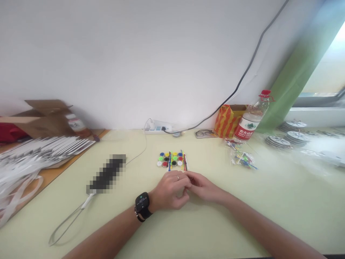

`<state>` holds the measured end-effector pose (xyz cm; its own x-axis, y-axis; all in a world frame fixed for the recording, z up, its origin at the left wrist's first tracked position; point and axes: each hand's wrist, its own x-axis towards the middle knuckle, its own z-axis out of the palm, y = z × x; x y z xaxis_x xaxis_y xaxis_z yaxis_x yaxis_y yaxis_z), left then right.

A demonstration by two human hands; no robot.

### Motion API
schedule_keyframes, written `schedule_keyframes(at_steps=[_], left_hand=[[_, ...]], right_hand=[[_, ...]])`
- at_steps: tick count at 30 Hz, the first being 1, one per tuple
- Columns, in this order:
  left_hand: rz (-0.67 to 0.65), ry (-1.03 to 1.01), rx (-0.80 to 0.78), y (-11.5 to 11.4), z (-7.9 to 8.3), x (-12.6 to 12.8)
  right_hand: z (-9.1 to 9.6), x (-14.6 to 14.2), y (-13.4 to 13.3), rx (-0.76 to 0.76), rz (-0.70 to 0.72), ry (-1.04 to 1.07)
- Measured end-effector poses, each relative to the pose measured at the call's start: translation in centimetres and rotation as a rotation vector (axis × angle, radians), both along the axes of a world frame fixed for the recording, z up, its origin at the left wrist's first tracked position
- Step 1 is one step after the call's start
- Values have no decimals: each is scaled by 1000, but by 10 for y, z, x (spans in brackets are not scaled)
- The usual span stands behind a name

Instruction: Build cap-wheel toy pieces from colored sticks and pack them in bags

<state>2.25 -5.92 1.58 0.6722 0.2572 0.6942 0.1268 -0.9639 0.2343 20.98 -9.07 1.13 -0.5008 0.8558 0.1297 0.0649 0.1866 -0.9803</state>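
My left hand, with a ring and a dark wristwatch, is closed in front of me. Its fingertips meet those of my right hand, whose fingers are pinched together. Whatever lies between the fingers is hidden. Just beyond the hands, small round coloured discs in clear casing sit in two groups on the table. Thin blue and yellow plastic sticks lie beside the left group. Red, black and yellow sticks lie beside the right group.
Clear bags of coloured plastic pieces lie right, before a large water bottle and a striped bag. A power strip stands by the wall. A blurred-out dark object with a cable loop lies left, near stacked packets.
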Motion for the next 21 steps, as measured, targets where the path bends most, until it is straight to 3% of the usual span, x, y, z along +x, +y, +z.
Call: schedule_keyframes(at_steps=[21], left_hand=[[-4, 23, -30, 1, 5, -2]], right_hand=[[3, 2, -1, -2, -4, -17]])
